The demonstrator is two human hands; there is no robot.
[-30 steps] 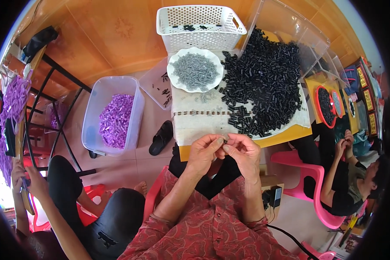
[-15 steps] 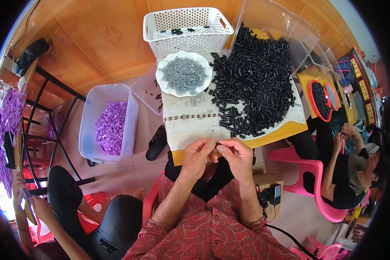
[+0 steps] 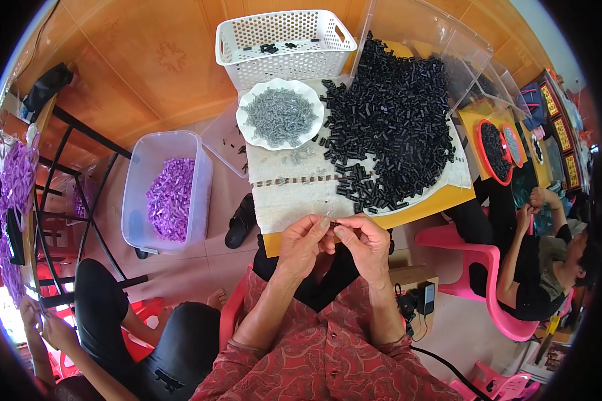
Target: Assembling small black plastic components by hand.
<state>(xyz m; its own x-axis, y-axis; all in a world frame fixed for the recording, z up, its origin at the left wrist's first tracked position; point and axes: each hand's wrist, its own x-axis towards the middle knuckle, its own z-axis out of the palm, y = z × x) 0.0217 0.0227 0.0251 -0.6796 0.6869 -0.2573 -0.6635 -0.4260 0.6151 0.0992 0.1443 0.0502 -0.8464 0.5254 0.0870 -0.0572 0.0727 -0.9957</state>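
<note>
Just beyond the table's near edge, my left hand [image 3: 302,242] and my right hand [image 3: 363,242] meet fingertip to fingertip. Both are closed in a pinch on a small dark piece [image 3: 334,224], mostly covered by thumbs and fingers. A big heap of short black tube-like pieces [image 3: 391,113] spreads over the cloth [image 3: 281,200] ahead of my right hand. Farther off to the left, small clear-grey pieces [image 3: 282,115] fill a white plate with a wavy rim [image 3: 249,137]. A few more grey pieces lie on the cloth in front of it.
A white perforated basket [image 3: 284,70] with some black pieces stands at the back. On the floor at left, a clear tub [image 3: 132,200] contains purple pieces [image 3: 172,200]. Two people sit nearby, one on a pink chair [image 3: 491,281]. A red tray [image 3: 481,150] stands at right.
My fingers have shifted slightly around the small dark piece, and a thin pale tip that stuck up no longer shows. At far left, the other person's hands have moved lower.
</note>
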